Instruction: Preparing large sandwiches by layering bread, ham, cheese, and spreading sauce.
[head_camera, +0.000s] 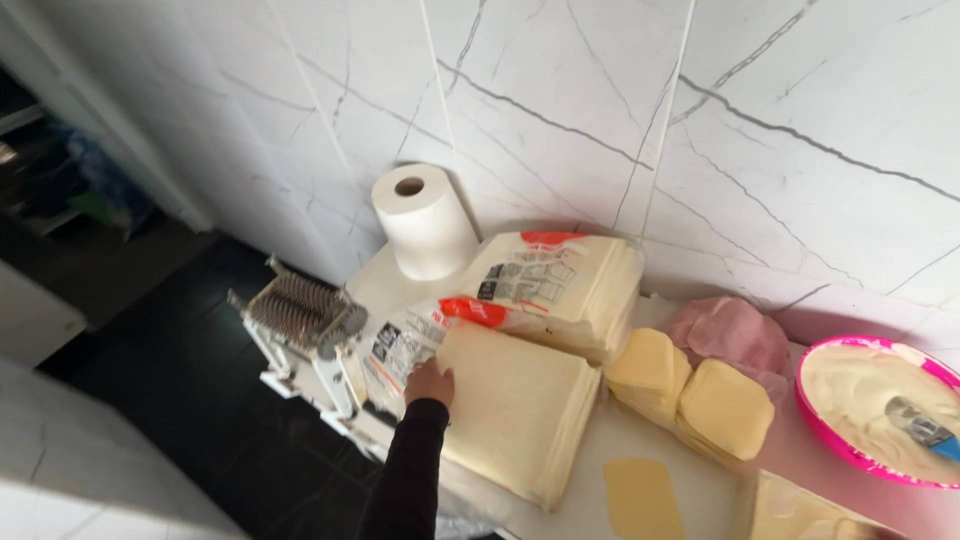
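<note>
On the counter by the wall: everything lay on a pale worktop (640, 425) against a white marble-veined tiled wall (560, 100).
Largest thing: an opened stack of thin, pale cream sheets (520, 410), square-cut, its clear printed wrapper (405, 345) peeled back at the far left corner.
Where the stack lay: at the near left part of the worktop, its long axis running from the near edge away towards the wall, slightly slanted to the right.
Hand to stack: the left hand (430, 383) rested flat on the stack's far left corner, so the sheets spread to the right of it and back towards the person.
Grip: fingers lay spread and pressed down on the top sheet, not closed round anything.
Other hand: the right hand was out of view, so the left was the only one seen near the stack.
Second stack: a sealed pack of the same sheets (560, 285) lay just behind, touching the wall side.
Pink bowl (820, 410): at the far right, filled with white cream, a utensil lying in it.
Paper roll (422, 220): upright against the wall behind the packs.
Metal roller device (300, 315): left of the stack, at the worktop's edge.
Cheese slices (690, 390): two yellow piles to the right of the stack, with one single slice (642, 500) nearer.
Pink sliced meat (730, 335): behind the cheese.
</note>
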